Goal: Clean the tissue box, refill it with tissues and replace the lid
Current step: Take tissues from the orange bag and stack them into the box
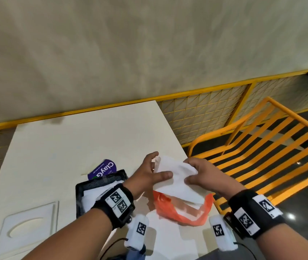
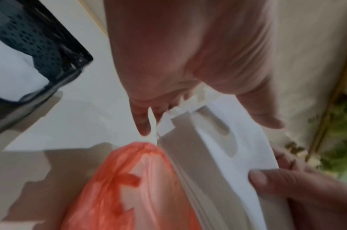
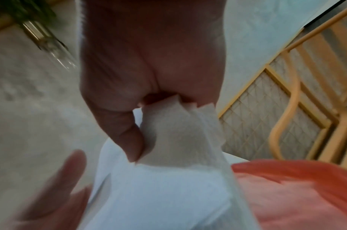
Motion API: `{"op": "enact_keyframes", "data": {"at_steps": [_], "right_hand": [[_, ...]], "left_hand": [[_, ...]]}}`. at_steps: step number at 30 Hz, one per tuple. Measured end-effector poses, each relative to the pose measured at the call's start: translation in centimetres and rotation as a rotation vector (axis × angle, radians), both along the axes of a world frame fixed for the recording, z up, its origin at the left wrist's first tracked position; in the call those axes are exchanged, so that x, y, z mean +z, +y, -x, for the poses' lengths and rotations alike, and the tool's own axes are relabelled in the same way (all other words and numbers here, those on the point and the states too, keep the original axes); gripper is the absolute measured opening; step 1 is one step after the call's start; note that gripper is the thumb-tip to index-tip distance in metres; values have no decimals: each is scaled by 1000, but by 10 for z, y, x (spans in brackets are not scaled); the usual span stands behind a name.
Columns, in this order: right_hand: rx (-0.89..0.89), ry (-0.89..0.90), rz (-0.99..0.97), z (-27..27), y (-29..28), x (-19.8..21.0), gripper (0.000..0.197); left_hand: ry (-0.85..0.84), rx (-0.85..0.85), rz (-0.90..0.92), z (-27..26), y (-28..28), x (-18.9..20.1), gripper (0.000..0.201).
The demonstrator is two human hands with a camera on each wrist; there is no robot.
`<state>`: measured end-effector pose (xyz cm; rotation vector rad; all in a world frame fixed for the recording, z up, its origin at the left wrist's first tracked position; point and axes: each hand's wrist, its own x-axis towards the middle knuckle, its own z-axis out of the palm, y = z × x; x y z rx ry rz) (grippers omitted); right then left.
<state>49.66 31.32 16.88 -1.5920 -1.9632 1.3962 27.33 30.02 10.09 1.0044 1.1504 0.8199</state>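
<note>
Both hands hold a stack of white tissues (image 1: pixel 175 177) above the table, half out of an orange plastic bag (image 1: pixel 168 205). My left hand (image 1: pixel 147 171) grips the stack's far left end, thumb across the top. My right hand (image 1: pixel 203 173) pinches the right end between thumb and fingers, plainly seen in the right wrist view (image 3: pixel 148 70). The black tissue box (image 1: pixel 78 196) stands open just left of the hands with white tissues inside, partly hidden by my left wrist. Its white lid (image 1: pixel 27 222), with an oval slot, lies flat at the near left.
A purple round sticker (image 1: pixel 102 170) lies on the white table (image 1: pixel 74 137) behind the box. An orange slatted chair (image 1: pixel 261 147) stands close off the table's right edge. A yellow-framed mesh partition (image 1: pixel 205 113) and a wall run behind the table.
</note>
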Motion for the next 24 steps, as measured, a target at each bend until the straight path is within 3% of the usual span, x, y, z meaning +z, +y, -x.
{"op": "enact_keyframes", "data": {"at_steps": [3,5,8,11,15,18,22,24], "right_hand": [[90,65,26,22,5,23,26],[140,98,39,38,7,36,28],[188,149,68,67,10,45,32],[186,318,188,91,12,43,42],[12,626,477,113,11,25,68],[-36,697,619,133,2,9,92],[12,778,677,163,-14,5,74],[49,836,666,177,-17,8,74]], "left_hand": [[-257,-24,90,24,-7,21,87],[-292,-78,84,40,-14,30,71],[-327,8,55,68,-29,41,50],[-360,93,19,92,-44,51,47],[-415,291,-13,125,-62,56,56],[-447,420,-31,148,-74,61,58],[-441,480,-35,163,-86,68,50],[-434,500,-35,170,-89,69,54]]}}
